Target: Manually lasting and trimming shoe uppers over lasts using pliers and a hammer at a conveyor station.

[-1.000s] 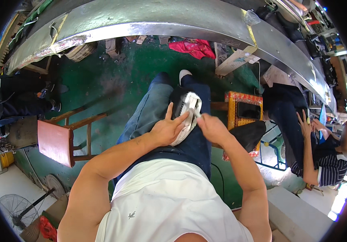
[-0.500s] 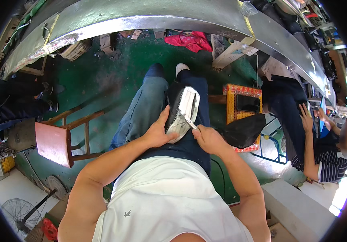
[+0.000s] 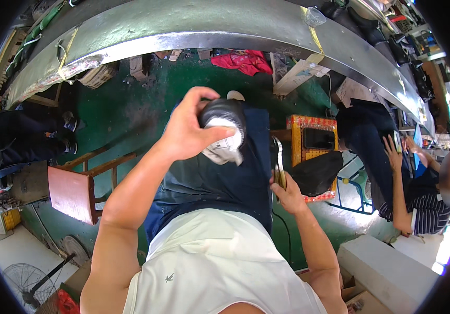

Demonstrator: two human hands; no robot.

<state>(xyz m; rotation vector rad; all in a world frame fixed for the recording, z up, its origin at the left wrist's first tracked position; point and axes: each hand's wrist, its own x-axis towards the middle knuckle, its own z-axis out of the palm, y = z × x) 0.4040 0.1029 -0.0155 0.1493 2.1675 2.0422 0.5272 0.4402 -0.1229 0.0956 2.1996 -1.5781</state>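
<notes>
A black shoe upper (image 3: 226,112), apparently stretched over a last, tilts up above my lap with one rounded end toward me. Its underside is white, and a loose whitish flap hangs at the near end. My left hand (image 3: 189,125) grips it from the left, the thumb lying across the white underside and the fingers curled round the far side. Off to the right, beside my thigh, my right hand (image 3: 286,192) is closed round a pair of pincers (image 3: 279,165). Their curved silver jaws point away from me, apart from the shoe.
A metal-edged bench (image 3: 193,32) runs across the far side. On my right, an orange stool (image 3: 298,138) carries a phone (image 3: 319,138) and a black bundle (image 3: 316,171); beyond sits another person (image 3: 400,183). A wooden stool (image 3: 73,193) stands left, a fan (image 3: 26,285) lower left.
My left hand has lifted and turned the shoe upper, shifting its grip to the far side. My right hand has drawn the pincers away from the shoe, to the right.
</notes>
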